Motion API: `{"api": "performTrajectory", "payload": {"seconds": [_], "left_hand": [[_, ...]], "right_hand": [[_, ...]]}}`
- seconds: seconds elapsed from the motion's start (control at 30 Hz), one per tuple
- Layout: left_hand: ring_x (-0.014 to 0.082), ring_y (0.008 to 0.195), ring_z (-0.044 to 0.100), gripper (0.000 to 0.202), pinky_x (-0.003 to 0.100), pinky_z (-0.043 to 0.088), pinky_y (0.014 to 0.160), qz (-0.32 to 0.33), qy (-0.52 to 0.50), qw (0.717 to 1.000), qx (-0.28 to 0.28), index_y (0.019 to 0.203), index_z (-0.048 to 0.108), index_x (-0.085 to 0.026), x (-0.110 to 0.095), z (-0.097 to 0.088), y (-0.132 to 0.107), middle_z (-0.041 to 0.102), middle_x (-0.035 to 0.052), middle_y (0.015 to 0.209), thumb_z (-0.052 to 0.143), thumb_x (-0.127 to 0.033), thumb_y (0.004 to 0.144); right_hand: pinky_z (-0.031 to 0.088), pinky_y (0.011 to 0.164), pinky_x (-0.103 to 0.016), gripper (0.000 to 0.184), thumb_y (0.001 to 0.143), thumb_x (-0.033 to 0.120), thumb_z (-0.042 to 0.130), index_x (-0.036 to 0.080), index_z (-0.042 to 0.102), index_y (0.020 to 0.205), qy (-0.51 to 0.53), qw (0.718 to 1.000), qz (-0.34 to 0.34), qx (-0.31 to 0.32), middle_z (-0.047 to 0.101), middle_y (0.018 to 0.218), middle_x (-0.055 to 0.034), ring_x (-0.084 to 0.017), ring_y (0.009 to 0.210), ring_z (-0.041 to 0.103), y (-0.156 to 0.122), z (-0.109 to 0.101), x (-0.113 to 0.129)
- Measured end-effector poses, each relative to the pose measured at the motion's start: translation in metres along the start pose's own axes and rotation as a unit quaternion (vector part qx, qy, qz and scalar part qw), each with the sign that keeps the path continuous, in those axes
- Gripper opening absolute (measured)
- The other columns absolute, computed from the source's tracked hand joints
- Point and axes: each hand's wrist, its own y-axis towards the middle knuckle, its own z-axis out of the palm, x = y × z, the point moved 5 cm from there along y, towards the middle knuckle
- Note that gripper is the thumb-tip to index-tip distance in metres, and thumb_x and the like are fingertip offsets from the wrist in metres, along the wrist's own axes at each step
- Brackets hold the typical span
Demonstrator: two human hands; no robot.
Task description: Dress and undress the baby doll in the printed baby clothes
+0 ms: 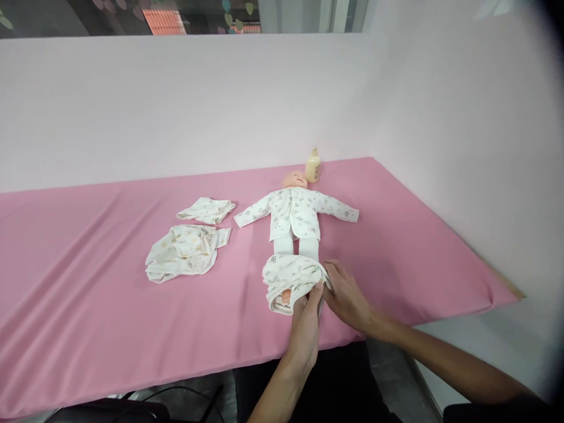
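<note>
Head view: left hand (306, 323) and right hand (348, 296), fingers pinching bunched trousers (291, 279) round doll (294, 214) feet, gathered to fit legs.

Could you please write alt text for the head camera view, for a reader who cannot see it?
Both hands, left hand and right hand, grip bunched trousers at the feet of a doll lying on a pink table. Two folded garments lie to its left, and a bottle stands by its head.
</note>
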Motion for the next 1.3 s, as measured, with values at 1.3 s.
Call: {"api": "performTrajectory", "payload": {"seconds": [1.3], "left_hand": [[0.0173,0.137,0.045,0.053,0.03,0.034,0.118,-0.052,-0.005,0.997,-0.054,0.137,0.049,-0.025,0.018,-0.035,-0.025,0.05,0.0054,0.145,0.066,-0.032,0.087]], "right_hand": [[0.055,0.082,-0.037,0.043,0.081,0.032,0.065,0.024,0.054,0.121,0.268,0.957,0.111,0.029,0.066,0.114,-0.0091,-0.026,0.102,0.065,0.02,0.012,-0.061]]}}
